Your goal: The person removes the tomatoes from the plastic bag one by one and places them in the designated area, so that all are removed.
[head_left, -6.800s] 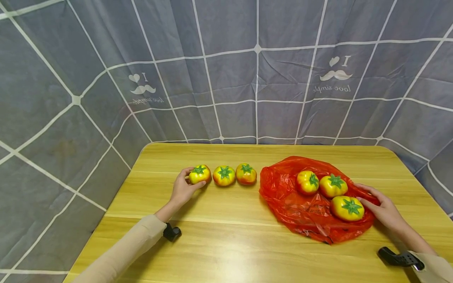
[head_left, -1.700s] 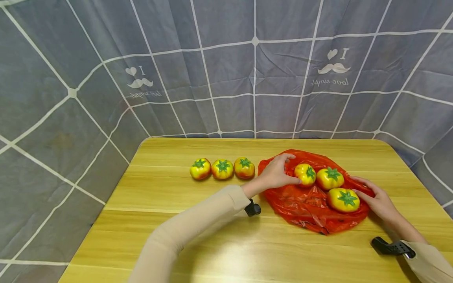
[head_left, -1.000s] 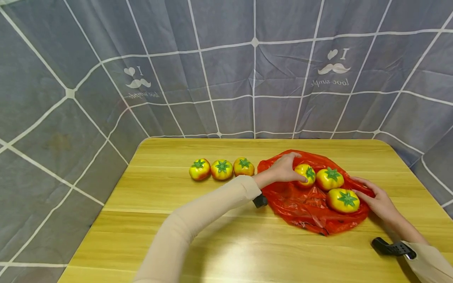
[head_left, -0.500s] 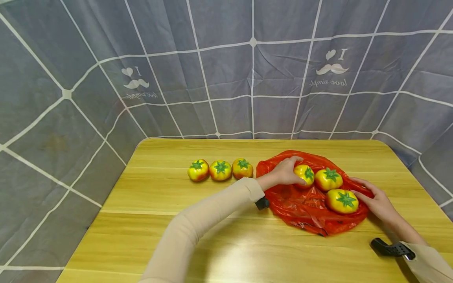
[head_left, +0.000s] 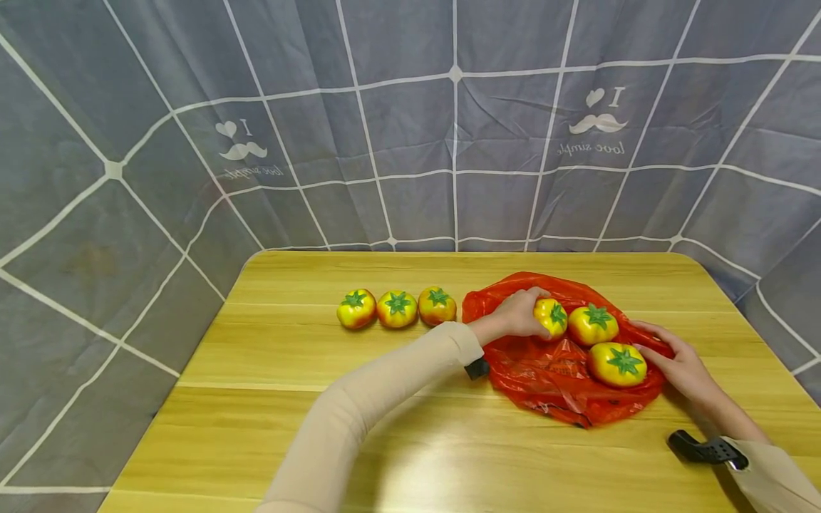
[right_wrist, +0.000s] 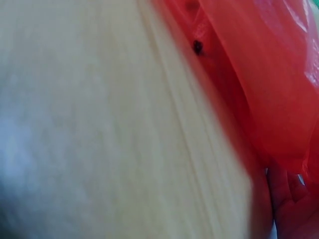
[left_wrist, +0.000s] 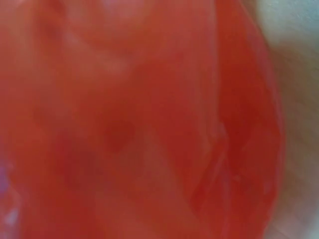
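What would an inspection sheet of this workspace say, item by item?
Surface: wood-grain table, with a bright reflection.
Job's things: row of three tomatoes on the wood; red plastic bag to their right with three more.
Clutter: nothing seen.
Grips: left grip holds the leftmost tomato on the bag; right grip is at the bag's right edge, grasp unclear.
Cables: nothing seen.
Surroundings: grey curtain with white grid lines.

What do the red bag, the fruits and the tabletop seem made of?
Red bag: thin, glossy plastic film, judging by its creases and translucency.
Fruits: smooth and shiny, perhaps moulded plastic; their bright leaf tops look artificial, though that isn't certain.
Tabletop: wood or laminate, fairly glossy; grain streaks and glare show.
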The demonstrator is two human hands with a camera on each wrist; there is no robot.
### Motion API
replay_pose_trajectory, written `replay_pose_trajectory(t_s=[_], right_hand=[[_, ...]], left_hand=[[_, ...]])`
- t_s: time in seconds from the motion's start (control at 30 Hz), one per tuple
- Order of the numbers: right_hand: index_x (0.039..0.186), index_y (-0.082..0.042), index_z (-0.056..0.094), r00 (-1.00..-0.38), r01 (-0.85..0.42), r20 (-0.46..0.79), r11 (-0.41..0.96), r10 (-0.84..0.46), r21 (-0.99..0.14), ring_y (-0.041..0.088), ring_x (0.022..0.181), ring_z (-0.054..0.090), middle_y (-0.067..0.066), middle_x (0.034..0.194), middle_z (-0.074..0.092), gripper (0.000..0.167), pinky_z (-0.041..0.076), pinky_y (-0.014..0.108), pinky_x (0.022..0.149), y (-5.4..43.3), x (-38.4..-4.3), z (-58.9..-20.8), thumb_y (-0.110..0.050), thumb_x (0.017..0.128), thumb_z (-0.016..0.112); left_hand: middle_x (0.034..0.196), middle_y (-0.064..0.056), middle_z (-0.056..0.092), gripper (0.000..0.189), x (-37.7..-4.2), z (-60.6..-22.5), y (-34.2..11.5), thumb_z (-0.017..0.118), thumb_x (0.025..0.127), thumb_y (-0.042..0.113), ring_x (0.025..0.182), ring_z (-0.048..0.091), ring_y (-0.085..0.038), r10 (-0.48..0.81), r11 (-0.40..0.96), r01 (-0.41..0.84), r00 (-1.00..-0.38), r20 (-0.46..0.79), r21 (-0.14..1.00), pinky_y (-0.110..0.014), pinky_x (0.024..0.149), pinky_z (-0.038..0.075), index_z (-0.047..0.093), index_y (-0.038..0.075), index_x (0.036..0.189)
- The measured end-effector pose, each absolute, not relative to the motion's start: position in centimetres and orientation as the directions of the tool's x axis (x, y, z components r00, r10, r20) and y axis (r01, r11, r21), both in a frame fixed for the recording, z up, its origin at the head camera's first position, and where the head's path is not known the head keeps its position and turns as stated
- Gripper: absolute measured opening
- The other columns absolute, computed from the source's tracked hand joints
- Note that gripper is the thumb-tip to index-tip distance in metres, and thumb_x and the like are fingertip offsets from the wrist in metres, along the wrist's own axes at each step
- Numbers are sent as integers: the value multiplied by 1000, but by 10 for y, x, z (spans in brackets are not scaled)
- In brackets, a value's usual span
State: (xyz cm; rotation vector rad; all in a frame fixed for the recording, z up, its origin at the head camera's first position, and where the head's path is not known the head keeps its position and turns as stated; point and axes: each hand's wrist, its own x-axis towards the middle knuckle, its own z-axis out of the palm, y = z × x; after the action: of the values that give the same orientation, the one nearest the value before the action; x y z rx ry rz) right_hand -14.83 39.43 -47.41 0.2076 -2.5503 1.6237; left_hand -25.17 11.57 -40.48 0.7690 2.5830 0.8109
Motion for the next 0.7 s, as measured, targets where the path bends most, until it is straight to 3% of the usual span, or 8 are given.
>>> replay_pose_trajectory(t_s=[0.7], right_hand=[[136,-18,53,-982,-183,183,413,-40,-892,-21,96,51,-39,114,49,44,44,2,75,394,-148,-476,-1,95,53]], left_hand=[[126,0,56,75,-250,-408,118,83,73,29,104,53,-9,566,717,414,-815,-122,560,-17,84,44,47,20,139]])
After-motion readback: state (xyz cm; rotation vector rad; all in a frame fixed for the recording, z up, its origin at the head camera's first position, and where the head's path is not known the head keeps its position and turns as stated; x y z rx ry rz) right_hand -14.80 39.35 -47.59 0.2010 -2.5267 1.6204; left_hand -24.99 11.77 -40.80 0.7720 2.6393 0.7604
